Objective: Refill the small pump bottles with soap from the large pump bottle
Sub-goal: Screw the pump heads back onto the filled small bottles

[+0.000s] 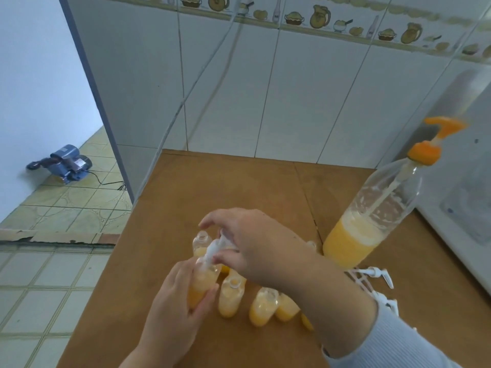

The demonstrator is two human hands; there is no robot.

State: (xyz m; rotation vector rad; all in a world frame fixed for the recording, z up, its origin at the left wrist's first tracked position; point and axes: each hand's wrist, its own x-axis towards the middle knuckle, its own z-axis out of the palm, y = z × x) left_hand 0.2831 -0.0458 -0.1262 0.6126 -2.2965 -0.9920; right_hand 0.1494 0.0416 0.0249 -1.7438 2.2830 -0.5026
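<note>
Near the table's [170,208] left edge, the left hand [172,301] wraps a tilted small bottle [200,285] of yellow soap, while the right hand [255,243], wrist bent, pinches what looks like a white pump head [216,247] at its neck. Open small bottles [263,306] stand just beside; the large pump bottle [364,224] stands right, bare table behind.

Bare brown tabletop [225,187] open ahead of the right hand [255,245], up to the tiled wall [292,102]. Passage to its right blocked by the tall large pump bottle [372,219] and a white appliance [457,208]. Beneath and just behind, clustered open small bottles [231,296]; loose white pump heads [377,274] behind-right.
</note>
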